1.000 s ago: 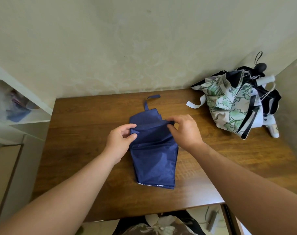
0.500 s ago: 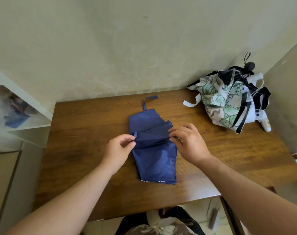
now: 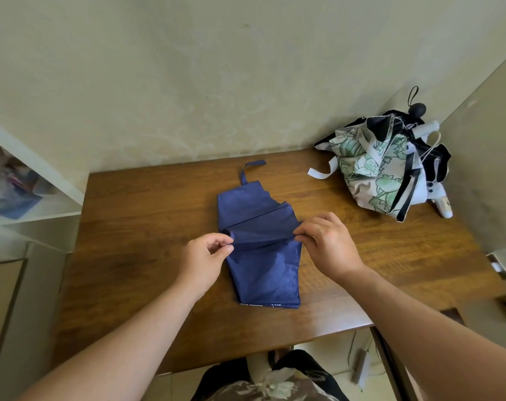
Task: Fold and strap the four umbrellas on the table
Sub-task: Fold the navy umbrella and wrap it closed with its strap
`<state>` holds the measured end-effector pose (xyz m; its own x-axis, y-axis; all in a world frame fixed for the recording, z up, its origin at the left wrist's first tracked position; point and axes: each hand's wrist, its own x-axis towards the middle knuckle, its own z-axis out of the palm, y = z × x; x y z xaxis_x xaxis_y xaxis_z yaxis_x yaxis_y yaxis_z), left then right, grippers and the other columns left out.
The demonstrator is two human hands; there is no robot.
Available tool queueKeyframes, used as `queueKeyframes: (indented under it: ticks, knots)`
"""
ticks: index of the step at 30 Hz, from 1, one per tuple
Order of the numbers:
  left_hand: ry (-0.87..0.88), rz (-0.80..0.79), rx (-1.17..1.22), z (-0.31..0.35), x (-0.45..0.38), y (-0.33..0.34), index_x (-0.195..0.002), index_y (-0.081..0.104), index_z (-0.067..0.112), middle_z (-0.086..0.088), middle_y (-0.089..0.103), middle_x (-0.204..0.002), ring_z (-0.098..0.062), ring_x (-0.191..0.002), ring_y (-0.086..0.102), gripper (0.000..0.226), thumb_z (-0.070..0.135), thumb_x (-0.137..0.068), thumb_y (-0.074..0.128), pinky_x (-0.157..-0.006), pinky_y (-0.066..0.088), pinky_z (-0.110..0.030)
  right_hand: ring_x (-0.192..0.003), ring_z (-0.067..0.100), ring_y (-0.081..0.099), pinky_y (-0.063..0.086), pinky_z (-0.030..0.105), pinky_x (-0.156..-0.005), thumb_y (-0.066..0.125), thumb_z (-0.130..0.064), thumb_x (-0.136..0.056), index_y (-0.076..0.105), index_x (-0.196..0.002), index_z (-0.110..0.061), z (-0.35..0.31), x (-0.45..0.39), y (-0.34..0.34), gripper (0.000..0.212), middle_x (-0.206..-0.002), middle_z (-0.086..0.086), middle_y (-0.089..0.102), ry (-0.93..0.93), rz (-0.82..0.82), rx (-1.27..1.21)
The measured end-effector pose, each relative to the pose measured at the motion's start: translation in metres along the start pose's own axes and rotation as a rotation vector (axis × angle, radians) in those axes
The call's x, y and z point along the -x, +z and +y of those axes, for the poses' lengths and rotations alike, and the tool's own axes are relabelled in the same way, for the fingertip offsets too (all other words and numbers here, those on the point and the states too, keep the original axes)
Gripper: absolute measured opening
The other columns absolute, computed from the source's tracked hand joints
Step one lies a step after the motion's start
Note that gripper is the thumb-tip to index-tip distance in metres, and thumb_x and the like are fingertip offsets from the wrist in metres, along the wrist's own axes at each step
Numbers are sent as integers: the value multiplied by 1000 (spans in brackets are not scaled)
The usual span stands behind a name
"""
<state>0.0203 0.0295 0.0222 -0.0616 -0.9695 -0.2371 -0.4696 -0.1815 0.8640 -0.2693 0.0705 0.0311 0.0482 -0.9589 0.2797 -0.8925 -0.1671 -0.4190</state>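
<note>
Your left hand [image 3: 205, 257] pinches the left end of a fold in the navy umbrella [image 3: 261, 244]; your right hand [image 3: 327, 244] pinches the right end. The umbrella lies flat mid-table [image 3: 130, 227], its strap [image 3: 250, 169] pointing toward the wall. Far right corner: a heap of floral and black umbrellas [image 3: 382, 166]. Left, a white shelf [image 3: 40, 198] holds blurred blue items.

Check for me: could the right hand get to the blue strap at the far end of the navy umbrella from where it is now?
Probably yes. The right hand pinches the navy umbrella at its right edge; the blue strap lies on bare table beyond, nothing between. It would have to let go of the fold first.
</note>
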Motion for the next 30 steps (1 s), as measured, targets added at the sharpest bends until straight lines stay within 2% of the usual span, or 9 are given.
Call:
queueKeyframes:
  ticks: [3,6,10,13,16,18,26,28,30]
  knots:
    - [89,-31,-142,-1,0,-2,-95,75,36,19,71,-94,-3,-89,67,12,24,-96,75,-75,56,-20,-98,22,57,55,46,-81,80,-18,-90,78,-95,-22,1,-2,3,7,-98,-10,74,2,-16,9]
    - [370,-32,-398,-8,-2,-7,-94,74,32,17,60,-102,-7,-97,57,10,24,-90,79,-80,47,-20,-98,24,58,55,45,-80,78,-16,-91,77,-95,-20,0,1,-1,6,-98,-8,73,-77,-41,20]
    - [644,-170,-700,-8,-1,-4,-126,62,32,8,48,-130,-16,-123,45,51,45,-80,80,-103,43,-32,-95,25,61,54,43,-78,82,-16,-88,79,-94,-19,-5,13,-5,7,-96,-7,73,-172,-97,50]
    - [739,-278,-881,-5,2,12,-128,61,33,8,49,-131,-18,-124,45,56,48,-78,81,-106,43,-37,-97,25,60,52,43,-74,80,-23,-90,80,-94,-23,-5,29,0,4,-97,-10,69,-178,-158,25]
    - [783,-256,-894,-16,6,26,-116,73,27,5,61,-112,-21,-106,58,44,19,-75,87,-93,51,-39,-97,27,60,48,38,-67,79,-25,-88,79,-90,-25,-4,48,7,3,-95,-10,66,-244,-255,79]
    - [825,-241,-893,-29,9,31,-109,79,26,6,69,-103,-22,-97,63,39,12,-73,88,-87,54,-39,-97,25,60,47,37,-65,79,-26,-85,79,-90,-26,-1,61,11,4,-95,-10,65,-255,-304,121]
    - [797,-449,-1023,-64,20,40,-90,81,32,12,72,-86,-16,-83,66,29,21,-66,93,-84,57,-35,-93,20,57,49,34,-68,87,-18,-61,75,-88,-35,23,95,43,34,-88,-14,64,-228,-512,305]
    - [768,-475,-1062,-66,21,43,-88,80,34,12,71,-86,-16,-82,67,29,23,-64,94,-82,58,-35,-91,21,58,50,35,-67,85,-20,-57,75,-83,-35,21,93,49,31,-86,-14,62,-228,-568,346]
    - [752,-503,-1085,-67,22,48,-86,80,35,12,71,-86,-16,-82,67,30,25,-62,95,-79,58,-35,-89,24,58,48,37,-65,72,-22,-66,74,-81,-30,9,83,53,17,-90,-8,61,-232,-514,315]
